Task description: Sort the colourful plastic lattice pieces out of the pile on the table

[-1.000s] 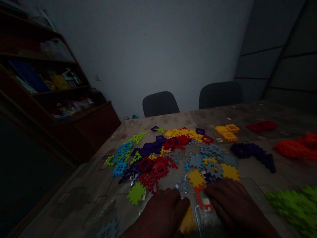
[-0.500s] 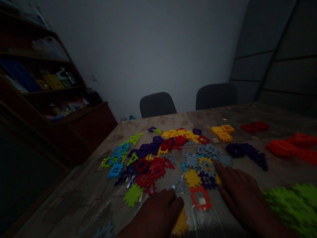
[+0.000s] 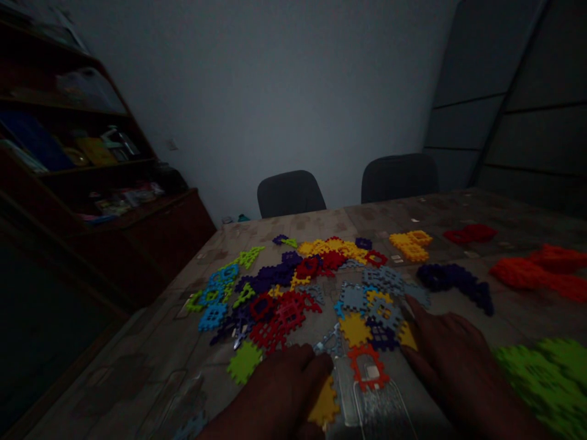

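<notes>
The room is dim. Several flat, toothed plastic puzzle tiles in many colours lie in a loose spread (image 3: 312,287) on the patterned table (image 3: 151,360). My left hand (image 3: 279,391) rests palm down at the near edge, over a yellow tile (image 3: 324,404) that shows beside its fingers. My right hand (image 3: 452,357) lies flat with fingers apart, its fingertips on a yellow tile (image 3: 407,335) next to grey tiles (image 3: 385,308). Between the hands lie an orange-red open-frame tile (image 3: 365,365) and a clear plastic sheet (image 3: 380,406).
Sorted heaps lie to the right: yellow (image 3: 410,243), red (image 3: 470,233), purple (image 3: 456,281), orange (image 3: 539,272) and lime green (image 3: 545,379). Two dark chairs (image 3: 290,193) stand at the far edge. A wooden shelf unit (image 3: 92,183) fills the left side.
My right hand has shifted right and forward from the orange-red frame tile onto the yellow tile by the grey ones. The left hand stays put.
</notes>
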Available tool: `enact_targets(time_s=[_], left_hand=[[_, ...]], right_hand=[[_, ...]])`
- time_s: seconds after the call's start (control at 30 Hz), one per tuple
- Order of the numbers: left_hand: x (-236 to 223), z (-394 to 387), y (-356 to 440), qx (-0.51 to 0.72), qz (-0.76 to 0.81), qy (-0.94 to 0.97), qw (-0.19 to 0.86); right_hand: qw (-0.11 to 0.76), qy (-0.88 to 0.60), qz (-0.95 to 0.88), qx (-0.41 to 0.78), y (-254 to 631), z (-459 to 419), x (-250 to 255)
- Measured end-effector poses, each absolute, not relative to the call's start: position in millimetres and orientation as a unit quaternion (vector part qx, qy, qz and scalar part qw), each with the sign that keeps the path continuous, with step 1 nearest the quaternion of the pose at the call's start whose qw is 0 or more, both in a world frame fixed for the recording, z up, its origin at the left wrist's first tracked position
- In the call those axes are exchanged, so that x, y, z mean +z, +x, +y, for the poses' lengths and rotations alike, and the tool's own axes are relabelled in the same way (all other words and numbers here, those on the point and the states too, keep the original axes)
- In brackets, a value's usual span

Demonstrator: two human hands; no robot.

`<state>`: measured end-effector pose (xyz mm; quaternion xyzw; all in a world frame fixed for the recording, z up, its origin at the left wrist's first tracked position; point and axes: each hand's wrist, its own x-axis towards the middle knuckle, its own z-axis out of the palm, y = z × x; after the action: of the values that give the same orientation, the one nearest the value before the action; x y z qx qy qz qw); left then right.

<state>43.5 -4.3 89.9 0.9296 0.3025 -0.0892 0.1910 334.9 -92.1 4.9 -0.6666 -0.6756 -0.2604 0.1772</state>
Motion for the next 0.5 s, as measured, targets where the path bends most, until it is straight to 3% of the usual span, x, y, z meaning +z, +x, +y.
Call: enact_targets(time_s=[0.5], left_hand=[[65, 3, 49, -0.134, 0.291, 0.935, 0.154]], right_hand=[[0.243, -0.574, -0.76, -0.186, 296, -87, 24]])
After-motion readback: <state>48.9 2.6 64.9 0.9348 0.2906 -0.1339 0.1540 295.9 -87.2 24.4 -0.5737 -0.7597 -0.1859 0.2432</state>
